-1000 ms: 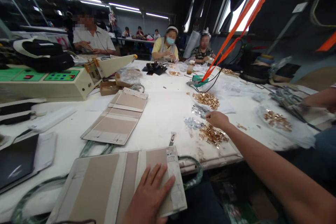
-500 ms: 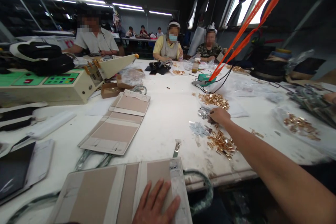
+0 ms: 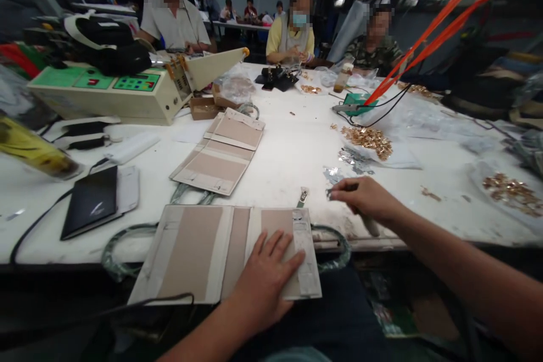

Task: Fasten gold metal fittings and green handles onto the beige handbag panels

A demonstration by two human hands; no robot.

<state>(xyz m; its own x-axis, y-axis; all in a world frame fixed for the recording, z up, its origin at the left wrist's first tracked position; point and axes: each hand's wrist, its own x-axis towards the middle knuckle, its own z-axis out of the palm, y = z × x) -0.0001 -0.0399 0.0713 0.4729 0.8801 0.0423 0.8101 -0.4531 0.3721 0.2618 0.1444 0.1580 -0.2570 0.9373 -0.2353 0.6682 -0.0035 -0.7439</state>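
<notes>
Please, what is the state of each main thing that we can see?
Left hand: fingers spread, resting on the near panel.
Right hand: fingertips pinched on a small metal piece.
Near panel: opened out flat.
Far panels: layered, lying flat.
Gold pieces: loose, heaped.
Silver pieces: loose, scattered.
Cardboard box: open.

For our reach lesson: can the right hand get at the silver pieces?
Probably yes: nothing visible separates the right hand from the silver pieces, though it apparently pinches a small part.
</notes>
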